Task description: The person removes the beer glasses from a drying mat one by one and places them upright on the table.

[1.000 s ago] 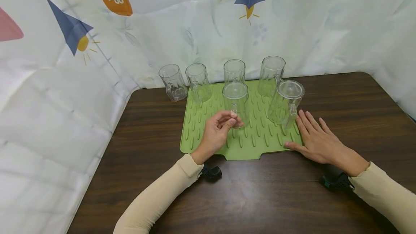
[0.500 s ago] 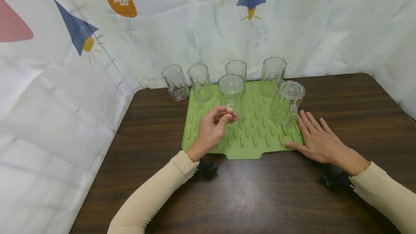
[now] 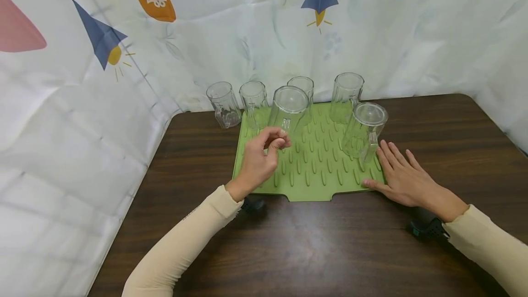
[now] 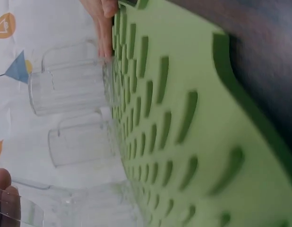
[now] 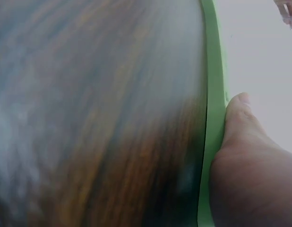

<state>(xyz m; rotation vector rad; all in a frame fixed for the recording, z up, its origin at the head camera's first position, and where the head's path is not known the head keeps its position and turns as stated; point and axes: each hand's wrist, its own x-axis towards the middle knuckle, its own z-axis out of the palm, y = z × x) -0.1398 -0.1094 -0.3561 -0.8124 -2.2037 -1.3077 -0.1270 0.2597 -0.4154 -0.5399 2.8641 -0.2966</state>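
My left hand (image 3: pixel 257 157) pinches the handle of a clear glass mug (image 3: pixel 290 100), held bottom up over the green drying mat (image 3: pixel 309 189). In the left wrist view, its fingertips (image 4: pixel 9 205) show at the lower left corner on the handle. Spread flat, my right hand (image 3: pixel 402 180) rests at the mat's front right corner, thumb on the mat and the other fingers along its right edge. Beside those fingers an upside-down glass mug (image 3: pixel 359 136) stands on the mat, handle towards the hand.
Behind, upright glass mugs stand on the mat: one at the left (image 3: pixel 255 109), one in the middle (image 3: pixel 303 86), partly hidden, and one at the right (image 3: pixel 345 97). Another mug (image 3: pixel 224 107) is on the dark wooden table (image 3: pixel 189 150), left of the mat. A printed curtain (image 3: pixel 247 26) hangs behind.
My left hand has moved left and up with the mug, away from the mat's middle and towards the back row. The right hand has stayed where it was.
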